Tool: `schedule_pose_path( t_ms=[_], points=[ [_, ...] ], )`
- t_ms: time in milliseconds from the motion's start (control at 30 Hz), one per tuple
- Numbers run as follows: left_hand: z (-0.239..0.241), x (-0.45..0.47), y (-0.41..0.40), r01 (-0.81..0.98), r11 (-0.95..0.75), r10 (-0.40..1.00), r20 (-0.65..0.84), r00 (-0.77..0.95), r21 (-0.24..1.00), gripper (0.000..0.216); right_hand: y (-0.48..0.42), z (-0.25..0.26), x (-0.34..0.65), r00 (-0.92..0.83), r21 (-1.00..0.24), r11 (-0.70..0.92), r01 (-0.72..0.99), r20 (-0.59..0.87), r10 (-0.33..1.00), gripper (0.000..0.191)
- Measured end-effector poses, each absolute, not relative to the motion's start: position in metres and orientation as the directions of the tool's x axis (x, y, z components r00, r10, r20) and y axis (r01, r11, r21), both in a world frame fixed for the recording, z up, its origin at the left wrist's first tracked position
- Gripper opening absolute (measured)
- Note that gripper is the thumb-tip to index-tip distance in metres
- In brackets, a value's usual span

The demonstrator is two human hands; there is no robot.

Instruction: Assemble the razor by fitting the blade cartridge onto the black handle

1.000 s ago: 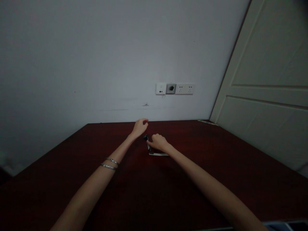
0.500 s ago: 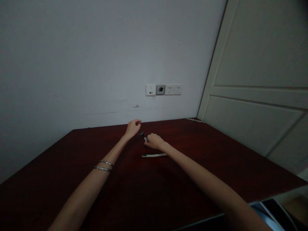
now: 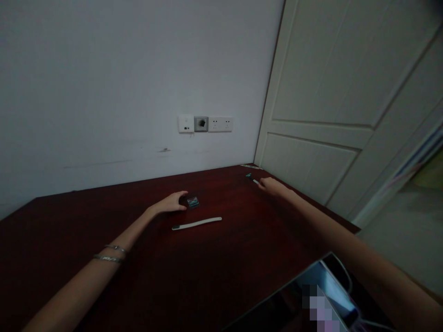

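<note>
My right hand (image 3: 272,186) is closed round the pale handle of a small razor (image 3: 255,181) with a greenish T-shaped head, at the far right of the dark red table. On the left, my left hand (image 3: 172,202) is open, its thumb and fingers apart beside a small clear case (image 3: 193,202). Whether the fingertips touch the case I cannot tell. Nearer to me lies a long, slim white strip (image 3: 197,223) with a dark left end and a small hole at its right end.
The dark red table (image 3: 138,276) meets a white wall with a row of sockets (image 3: 220,124). A pale panelled door (image 3: 311,147) stands along the right. At the front edge are a bright screen-like object (image 3: 334,286) and a cable. A flat printed strip (image 3: 251,166) lies in the back corner.
The view has turned to the right. My right hand has carried the razor rightward, away from the left hand. My left hand has opened beside the clear case, which now shows.
</note>
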State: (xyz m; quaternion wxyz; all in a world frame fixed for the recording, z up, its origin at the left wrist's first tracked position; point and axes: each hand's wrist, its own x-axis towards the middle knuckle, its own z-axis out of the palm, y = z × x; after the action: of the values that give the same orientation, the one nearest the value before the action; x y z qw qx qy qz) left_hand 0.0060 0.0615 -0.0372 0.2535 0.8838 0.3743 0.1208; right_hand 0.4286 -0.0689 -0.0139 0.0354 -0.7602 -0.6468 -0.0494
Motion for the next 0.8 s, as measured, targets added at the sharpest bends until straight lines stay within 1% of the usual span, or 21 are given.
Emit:
schedule_pose_path(
  t_ms=[133, 300, 533, 800],
  points=[
    [-0.036, 0.006, 0.062, 0.611, -0.589, 0.729, 0.021, 0.684, 0.529, 0.076, -0.075, -0.030, 0.468, 0.218, 0.074, -0.223, 0.972, 0.074, 0.973, 0.033],
    [-0.039, 0.007, 0.064, 0.602, -0.639, 0.702, 0.043, 0.711, 0.478, 0.079, -0.078, -0.045, 0.492, 0.248, 0.088, -0.251, 0.964, 0.046, 0.968, 0.036],
    [-0.047, 0.012, 0.066, 0.564, -0.690, 0.669, 0.101, 0.736, 0.454, 0.078, -0.077, -0.055, 0.503, 0.223, 0.121, -0.222, 0.968, -0.001, 0.975, 0.040],
    [-0.049, 0.014, 0.066, 0.543, -0.718, 0.651, 0.142, 0.746, 0.435, 0.070, -0.079, -0.055, 0.494, 0.209, 0.171, -0.201, 0.965, -0.031, 0.977, 0.040]
  ],
)
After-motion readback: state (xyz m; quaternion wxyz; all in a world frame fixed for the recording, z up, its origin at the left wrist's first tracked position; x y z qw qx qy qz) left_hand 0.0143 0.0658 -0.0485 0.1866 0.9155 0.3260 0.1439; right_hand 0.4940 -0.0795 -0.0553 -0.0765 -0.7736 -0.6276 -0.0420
